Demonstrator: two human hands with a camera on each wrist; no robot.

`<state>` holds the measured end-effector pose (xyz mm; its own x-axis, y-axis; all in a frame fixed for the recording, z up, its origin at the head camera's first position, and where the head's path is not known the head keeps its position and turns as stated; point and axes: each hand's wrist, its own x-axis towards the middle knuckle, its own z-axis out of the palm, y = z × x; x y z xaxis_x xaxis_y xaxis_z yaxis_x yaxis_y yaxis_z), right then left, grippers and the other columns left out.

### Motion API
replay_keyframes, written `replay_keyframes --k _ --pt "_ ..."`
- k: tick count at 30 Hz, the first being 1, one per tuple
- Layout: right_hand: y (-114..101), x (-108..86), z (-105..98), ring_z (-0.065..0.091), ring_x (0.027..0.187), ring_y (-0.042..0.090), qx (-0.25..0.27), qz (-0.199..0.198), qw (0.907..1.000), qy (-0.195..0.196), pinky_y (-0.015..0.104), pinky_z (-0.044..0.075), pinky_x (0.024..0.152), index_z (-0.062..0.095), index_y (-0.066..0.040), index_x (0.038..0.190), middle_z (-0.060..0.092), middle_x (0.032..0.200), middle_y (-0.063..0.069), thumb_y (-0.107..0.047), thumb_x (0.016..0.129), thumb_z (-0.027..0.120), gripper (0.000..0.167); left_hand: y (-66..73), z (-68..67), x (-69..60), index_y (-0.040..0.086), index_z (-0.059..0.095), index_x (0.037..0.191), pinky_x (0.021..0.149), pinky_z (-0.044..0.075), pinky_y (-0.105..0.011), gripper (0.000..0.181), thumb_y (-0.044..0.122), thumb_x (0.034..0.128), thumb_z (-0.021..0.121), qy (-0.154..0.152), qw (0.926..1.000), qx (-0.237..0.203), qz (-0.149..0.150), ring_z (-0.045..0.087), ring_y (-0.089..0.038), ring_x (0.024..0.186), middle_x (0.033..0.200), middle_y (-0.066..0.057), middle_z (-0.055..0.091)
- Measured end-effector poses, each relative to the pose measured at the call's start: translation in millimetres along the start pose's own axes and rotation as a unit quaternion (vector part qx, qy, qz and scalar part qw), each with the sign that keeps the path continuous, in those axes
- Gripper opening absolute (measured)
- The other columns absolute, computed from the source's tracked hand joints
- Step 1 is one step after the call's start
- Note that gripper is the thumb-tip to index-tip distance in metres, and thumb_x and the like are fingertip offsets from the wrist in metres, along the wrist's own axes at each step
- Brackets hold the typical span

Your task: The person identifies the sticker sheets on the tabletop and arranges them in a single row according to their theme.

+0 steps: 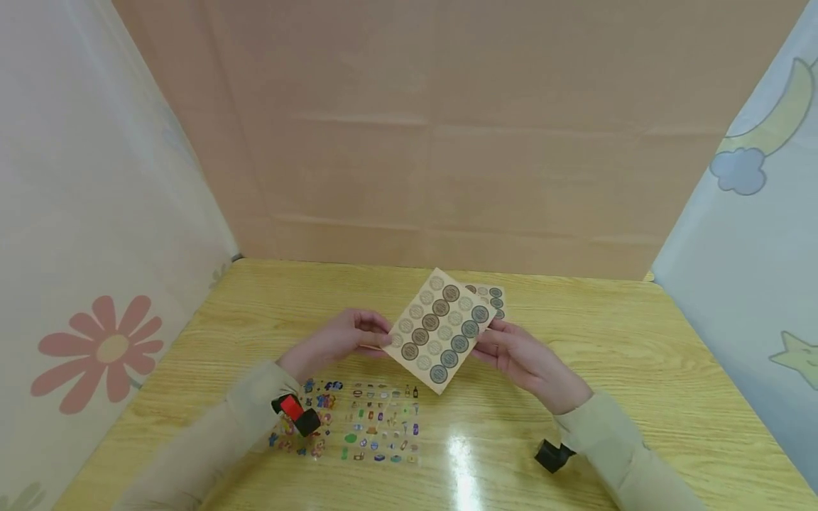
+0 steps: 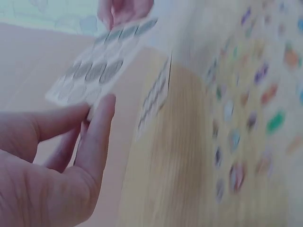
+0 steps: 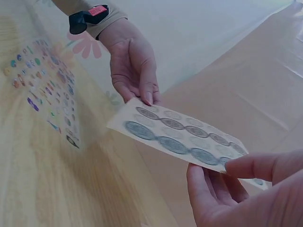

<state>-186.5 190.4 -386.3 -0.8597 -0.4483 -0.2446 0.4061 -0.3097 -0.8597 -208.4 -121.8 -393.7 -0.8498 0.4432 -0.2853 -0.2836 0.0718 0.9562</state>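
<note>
Here the raised card (image 1: pixel 439 331) partly hides a second card (image 1: pixel 497 292), fine lettering too small to read | wood-grain tabletop (image 1: pixel 607 326), brown backdrop (image 1: pixel 447 170) behind it | raised card is up above the tabletop, left grip (image 1: pixel 348 335) pinching one edge, right grip (image 1: pixel 520 358) pinching the opposite edge!

Can't tell if this is someone's home or an office tbh, but it's basically a little screened-off nook. You've got a yellowish wood-grain table (image 1: pixel 613 319) boxed in by a creased brown sheet (image 1: pixel 434 170) at the back and pale cartoon-print panels (image 1: pixel 96 213) on both sides, with a pink flower (image 1: pixel 112 348) on the left and a yellow moon (image 1: pixel 789 113), blue cloud (image 1: pixel 738 171) and star (image 1: pixel 800 358) on the right.
</note>
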Motion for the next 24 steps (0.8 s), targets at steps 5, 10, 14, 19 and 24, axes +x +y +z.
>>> replay_keyframes --k 5,10,14,19,24 --pt "5 -7.1 3 0.064 0.104 0.022 -0.008 0.007 0.9999 -0.009 0.035 0.051 0.091 0.029 0.006 0.143 0.066 0.115 0.008 0.005 0.097 0.047 0.049 -5.0 17.8 -10.6 -0.009 0.056 0.108 0.085 0.054 -0.042 0.023 -0.006 0.0867 0.065 0.012 0.9984 -0.054 0.002 0.065 -0.026 0.087 0.097 -0.016 0.060" --pt "6 -11.7 4 0.065 0.100 0.021 -0.038 0.006 0.9992 0.011 0.033 0.053 0.087 0.025 0.011 0.143 0.068 0.108 0.008 0.003 0.096 0.049 0.053 -8.5 32.8 -21.8 -0.009 0.054 0.108 0.085 0.054 -0.041 0.023 -0.007 0.0871 0.064 0.011 0.9967 -0.080 0.003 0.063 -0.023 0.085 0.094 -0.014 0.058" --pt "9 -15.4 1 0.066 0.094 0.020 -0.070 0.006 0.9967 0.041 0.034 0.055 0.084 0.024 0.012 0.141 0.068 0.102 0.008 0.003 0.095 0.050 0.054 -12.3 46.3 -29.3 -0.008 0.053 0.109 0.084 0.054 -0.042 0.025 -0.007 0.0867 0.064 0.014 0.9964 -0.083 -0.008 0.065 -0.023 0.083 0.093 -0.014 0.059" --pt "14 -21.9 -6 0.067 0.087 0.019 -0.122 0.020 0.9898 0.071 0.031 0.057 0.075 0.025 0.012 0.141 0.068 0.100 0.008 0.000 0.095 0.052 0.054 -24.6 67.7 -36.7 -0.003 0.049 0.116 0.076 0.057 -0.042 0.037 -0.007 0.0844 0.067 0.021 0.9969 -0.075 -0.012 0.067 -0.026 0.078 0.090 -0.015 0.059" --pt "21 -30.6 -14 0.068 0.084 0.020 -0.170 0.030 0.9820 0.076 0.031 0.057 0.070 0.029 0.012 0.140 0.069 0.098 0.009 -0.006 0.094 0.057 0.056 -37.2 91.3 -46.0 -0.002 0.048 0.115 0.070 0.058 -0.044 0.040 -0.012 0.0809 0.068 0.020 0.9968 -0.077 -0.008 0.066 -0.027 0.071 0.086 -0.014 0.056"
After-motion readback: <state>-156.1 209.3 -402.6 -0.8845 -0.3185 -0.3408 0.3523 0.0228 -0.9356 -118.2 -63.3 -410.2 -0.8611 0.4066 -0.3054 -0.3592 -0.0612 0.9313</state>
